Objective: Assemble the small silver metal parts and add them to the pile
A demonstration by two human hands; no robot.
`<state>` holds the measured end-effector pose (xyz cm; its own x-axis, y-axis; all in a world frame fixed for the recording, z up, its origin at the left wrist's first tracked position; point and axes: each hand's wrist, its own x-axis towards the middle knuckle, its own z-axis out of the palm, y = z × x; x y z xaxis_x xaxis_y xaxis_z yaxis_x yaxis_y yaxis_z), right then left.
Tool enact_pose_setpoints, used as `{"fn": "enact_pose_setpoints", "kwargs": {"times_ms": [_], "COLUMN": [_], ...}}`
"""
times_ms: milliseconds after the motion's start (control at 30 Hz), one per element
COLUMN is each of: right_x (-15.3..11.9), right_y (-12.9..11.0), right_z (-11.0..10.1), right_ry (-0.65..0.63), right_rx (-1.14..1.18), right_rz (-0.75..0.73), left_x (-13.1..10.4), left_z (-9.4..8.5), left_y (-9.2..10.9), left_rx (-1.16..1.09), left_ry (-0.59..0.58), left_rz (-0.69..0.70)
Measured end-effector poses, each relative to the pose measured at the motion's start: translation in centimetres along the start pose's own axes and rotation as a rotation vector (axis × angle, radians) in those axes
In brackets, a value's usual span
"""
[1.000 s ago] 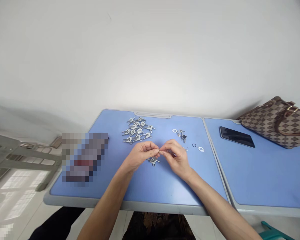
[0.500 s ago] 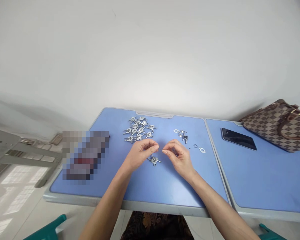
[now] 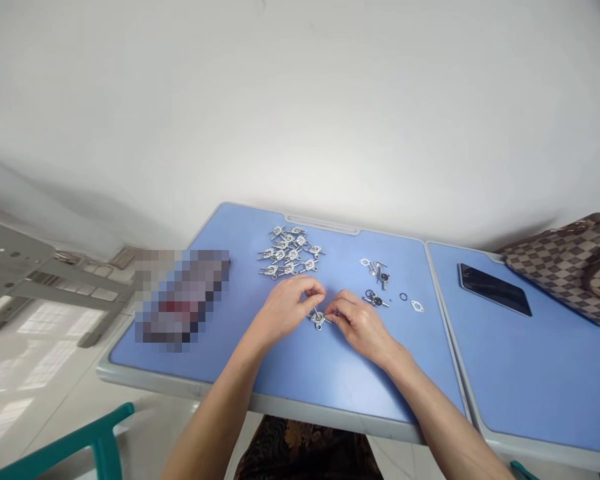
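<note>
A small silver metal fitting with stub pipes and a bolt hole lies on the blue table in front of me. Above it, my left hand is closed in a pinch at the top of a thin metal rod that rises from the fitting. My right hand is closed too, its fingertips touching the fitting's right side; whatever they pinch is too small to make out. Beyond my left hand lies a group of similar metal fittings.
Right of my hands lie a black-centred fitting, another dark-topped one, a black ring and a flat gasket. A phone and a checked bag rest on the adjoining table. A blurred object sits at left.
My right hand has come down and left onto the fitting, uncovering a black-centred fitting behind it. My left hand stays pinched above the part. The view has shifted slightly.
</note>
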<state>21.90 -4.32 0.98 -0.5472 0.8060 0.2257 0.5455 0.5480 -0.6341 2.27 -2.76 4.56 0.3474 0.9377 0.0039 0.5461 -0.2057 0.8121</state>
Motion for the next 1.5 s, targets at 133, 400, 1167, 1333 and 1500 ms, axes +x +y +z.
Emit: {"fn": "enact_pose_setpoints", "kwargs": {"times_ms": [133,400,1167,1333,1500], "right_x": [-0.1,0.0,-0.8,-0.9,-1.1], "right_y": [-0.1,-0.7,-0.4,-0.5,-0.5], "right_z": [-0.1,-0.2,-4.8,-5.1,-5.4], "right_ry": [-0.039,-0.072,0.257,0.214,0.241], "right_rx": [-0.121,-0.361,0.675,0.682,0.515], "right_rz": [-0.043,-0.119,0.257,0.237,0.19], "left_x": [0.0,-0.2,-0.8,-0.1,0.2], "left_z": [0.0,0.0,1.8,2.7,2.9], "left_y": [0.0,0.1,0.0,0.1,0.7], "left_rx": [-0.014,-0.012,0.357,0.292,0.218], "left_ry": [0.021,0.041,-0.222,-0.209,-0.205], "left_rz": [-0.006,-0.015,0.082,0.102,0.054]}}
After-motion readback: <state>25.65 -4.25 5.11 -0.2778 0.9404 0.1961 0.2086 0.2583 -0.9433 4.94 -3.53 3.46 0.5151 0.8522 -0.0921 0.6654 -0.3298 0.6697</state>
